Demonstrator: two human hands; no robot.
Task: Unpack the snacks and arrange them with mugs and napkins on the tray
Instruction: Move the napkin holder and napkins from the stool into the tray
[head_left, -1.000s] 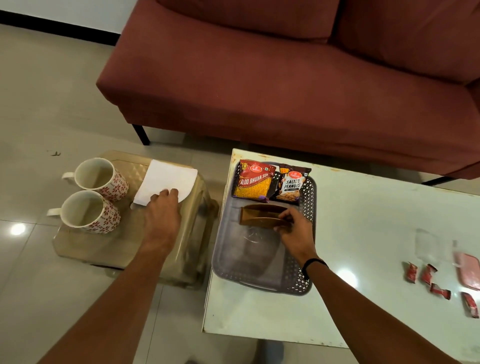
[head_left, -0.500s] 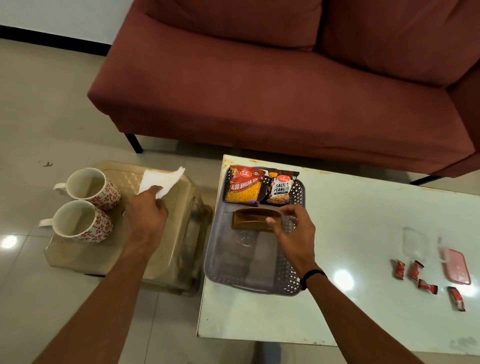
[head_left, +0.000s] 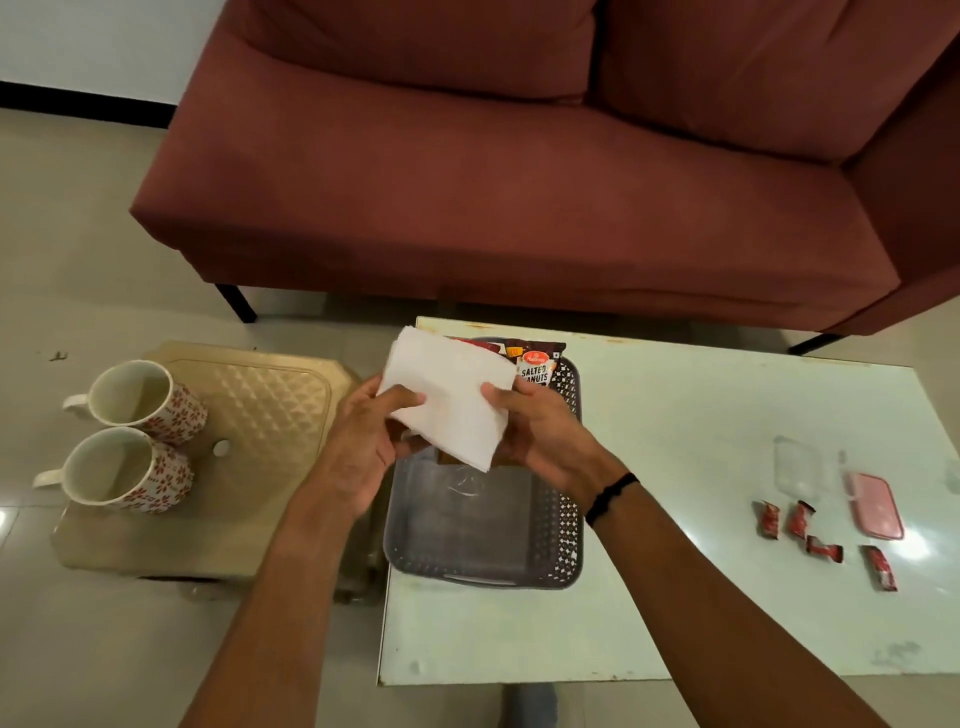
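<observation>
A white stack of napkins (head_left: 449, 397) is held above the far end of the grey perforated tray (head_left: 563, 540). My left hand (head_left: 363, 441) grips its left edge and my right hand (head_left: 540, 431) grips its right edge. A salted peanuts packet (head_left: 537, 364) shows at the tray's far end, partly covered by the napkins. The other snack packet and the brown holder are mostly hidden behind the napkins and my hands. Two white mugs with red flowers, the far mug (head_left: 143, 397) and the near mug (head_left: 117, 473), stand on a beige stool (head_left: 270, 415) to the left.
The tray sits on the left end of a pale table (head_left: 701, 415). On the table's right lie several red wrappers (head_left: 800, 522), a clear box (head_left: 797, 465) and its pink lid (head_left: 875, 512). A maroon sofa (head_left: 519, 182) stands behind the table.
My left hand lifted the napkins off the stool and carried them right, over the tray. My right hand left the brown holder and took the napkins' right edge.
</observation>
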